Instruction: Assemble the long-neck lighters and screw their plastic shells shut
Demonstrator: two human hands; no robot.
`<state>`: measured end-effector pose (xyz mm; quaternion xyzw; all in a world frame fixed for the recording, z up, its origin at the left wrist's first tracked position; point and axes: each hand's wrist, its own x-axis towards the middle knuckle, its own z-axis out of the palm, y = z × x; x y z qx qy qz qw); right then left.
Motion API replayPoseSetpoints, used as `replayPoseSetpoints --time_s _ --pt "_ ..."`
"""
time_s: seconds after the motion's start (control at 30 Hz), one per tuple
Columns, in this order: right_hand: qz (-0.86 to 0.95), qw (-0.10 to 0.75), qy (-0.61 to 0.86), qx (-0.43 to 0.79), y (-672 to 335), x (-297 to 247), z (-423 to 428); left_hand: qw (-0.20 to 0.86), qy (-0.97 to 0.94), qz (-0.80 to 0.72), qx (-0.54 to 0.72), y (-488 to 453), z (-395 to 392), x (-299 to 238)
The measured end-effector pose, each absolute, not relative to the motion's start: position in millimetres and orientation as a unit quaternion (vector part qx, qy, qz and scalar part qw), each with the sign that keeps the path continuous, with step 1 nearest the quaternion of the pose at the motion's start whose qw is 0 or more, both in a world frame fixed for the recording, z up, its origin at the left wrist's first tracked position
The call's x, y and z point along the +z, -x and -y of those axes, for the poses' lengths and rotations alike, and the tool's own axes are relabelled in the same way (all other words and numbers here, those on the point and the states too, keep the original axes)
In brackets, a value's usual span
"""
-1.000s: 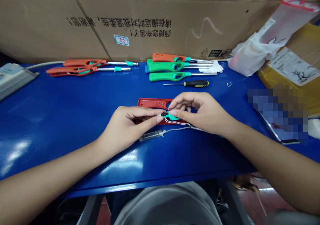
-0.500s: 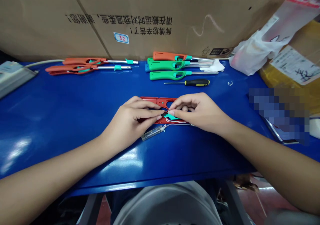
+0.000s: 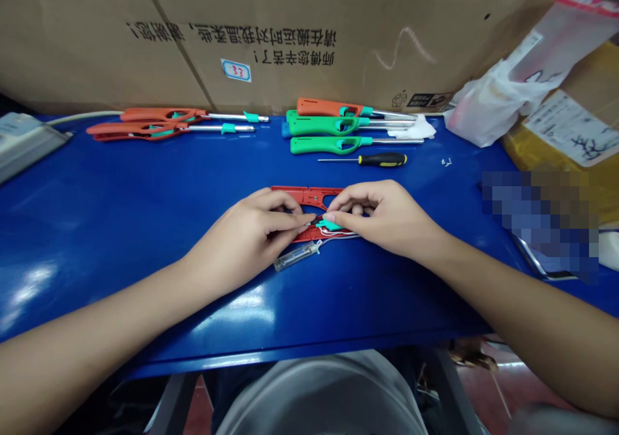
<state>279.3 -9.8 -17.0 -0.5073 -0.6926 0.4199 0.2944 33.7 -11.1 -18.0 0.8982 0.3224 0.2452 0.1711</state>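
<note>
Two red halves of a gas lighter's handle lie on the blue table: the far half [image 3: 304,195] and the near half [image 3: 304,234], both partly covered by my hands. My left hand [image 3: 249,229] is closed, thumb and fingertips pinching a small dark part over the near half. My right hand [image 3: 394,219] has thumb and index finger closed on the teal trigger [image 3: 331,224], which sits in the near half. White wires run beside the trigger. A clear fuel tank [image 3: 296,256] lies just in front, joined to a thin tube.
Behind my hands lies a black-and-yellow screwdriver [image 3: 382,159]. Beyond it are green lighters [image 3: 319,145] and an orange lighter [image 3: 324,106]; red lighters [image 3: 140,130] lie further left. A cardboard box [image 3: 271,9] closes off the back. Plastic bag [image 3: 488,103] at right.
My left fingertips have shifted slightly, and more of the near red half shows beneath them. My right hand stays on the trigger, almost still. The camera view has moved a little.
</note>
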Motion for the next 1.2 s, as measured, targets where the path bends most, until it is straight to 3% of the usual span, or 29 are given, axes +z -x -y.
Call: replayPoseSetpoints --time_s 0.5,0.83,1.2 --pt "0.693 0.261 0.505 0.444 -280.1 -9.6 10.9 0.106 -0.92 -0.31 0.212 -33.0 13.1 -18.8" --pt "0.758 0.275 0.485 0.339 -280.3 -10.2 14.1 0.132 -0.917 -0.306 0.22 -32.2 11.1 -20.4" --pt "0.777 0.274 0.479 0.304 -281.9 -13.9 14.8 0.149 -0.915 -0.294 0.232 -31.6 11.8 -21.1"
